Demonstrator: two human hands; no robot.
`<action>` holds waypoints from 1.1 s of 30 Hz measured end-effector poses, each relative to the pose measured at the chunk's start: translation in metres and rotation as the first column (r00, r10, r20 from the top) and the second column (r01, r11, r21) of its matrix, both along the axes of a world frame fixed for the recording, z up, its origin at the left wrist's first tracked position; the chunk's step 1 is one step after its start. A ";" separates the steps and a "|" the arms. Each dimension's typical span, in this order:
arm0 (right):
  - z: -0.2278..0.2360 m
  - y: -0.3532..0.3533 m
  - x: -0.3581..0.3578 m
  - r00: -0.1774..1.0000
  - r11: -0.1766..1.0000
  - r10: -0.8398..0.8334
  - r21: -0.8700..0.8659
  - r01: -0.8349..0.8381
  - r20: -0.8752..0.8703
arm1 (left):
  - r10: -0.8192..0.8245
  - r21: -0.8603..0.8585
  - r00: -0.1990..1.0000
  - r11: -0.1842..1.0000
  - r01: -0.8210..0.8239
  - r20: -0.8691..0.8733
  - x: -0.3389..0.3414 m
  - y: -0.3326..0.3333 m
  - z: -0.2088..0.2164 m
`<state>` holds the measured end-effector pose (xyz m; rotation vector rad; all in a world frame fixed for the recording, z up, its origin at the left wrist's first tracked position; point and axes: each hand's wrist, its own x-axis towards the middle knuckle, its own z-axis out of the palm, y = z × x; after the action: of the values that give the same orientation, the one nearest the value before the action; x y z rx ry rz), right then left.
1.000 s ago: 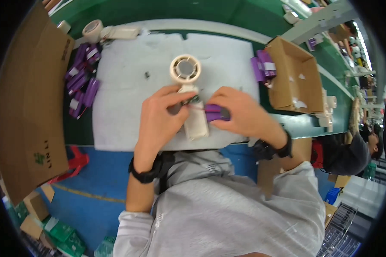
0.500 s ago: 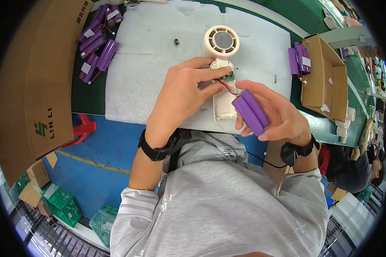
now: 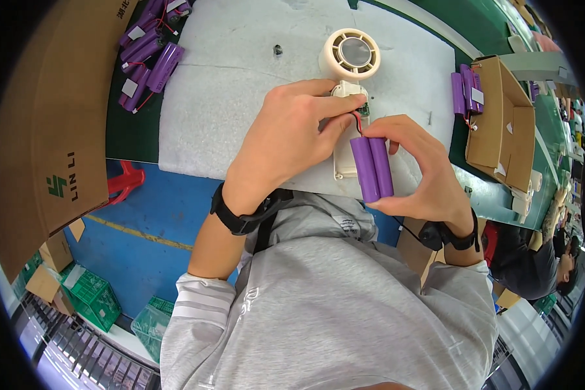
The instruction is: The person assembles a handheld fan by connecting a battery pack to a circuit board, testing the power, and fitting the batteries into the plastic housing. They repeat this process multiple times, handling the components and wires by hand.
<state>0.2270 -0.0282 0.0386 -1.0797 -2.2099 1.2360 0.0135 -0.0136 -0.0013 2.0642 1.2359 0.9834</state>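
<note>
Head view, nearest me: my grey shirt [image 3: 364,299] fills the lower middle, and a black band [image 3: 237,218] circles each wrist.
Right hand: my right hand [image 3: 432,175] has its fingers clamped on the purple battery pack [image 3: 365,172], thumb at its lower end, index finger at its upper end.
Battery pack: two cylinders side by side, standing lengthwise in front of the right part of the cream casing [image 3: 344,164]; I cannot tell whether pack and casing touch.
Wires: red and black wires [image 3: 357,121] run from the pack's upper end up toward the green circuit board [image 3: 364,110].
Left hand: my left hand [image 3: 289,127] reaches over the casing's upper left, index finger across by the board, thumb beside the wires; I cannot tell whether these fingers clamp anything.
Fan: the round cream fan head [image 3: 355,53] lies just beyond the casing.
Mat: white foam mat [image 3: 221,123] beneath, on a green table [image 3: 125,140].
Left side: loose purple packs [image 3: 166,68], between the mat and a tall brown carton [image 3: 52,117].
Right side: more purple packs [image 3: 458,94] beside a small cardboard box [image 3: 493,97].
Farther right: a seated person in dark clothes [image 3: 526,260].
</note>
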 end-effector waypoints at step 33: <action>-0.020 -0.026 -0.021 0.980 0.908 -0.162 0.407 0.102 0.117 | -0.072 -0.049 0.995 0.996 0.075 0.064 -0.007 0.008 -0.004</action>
<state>0.2062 -0.0545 0.0181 -1.1550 -2.3152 0.6220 0.0069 -0.0058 -0.0057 2.0097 1.1341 0.9651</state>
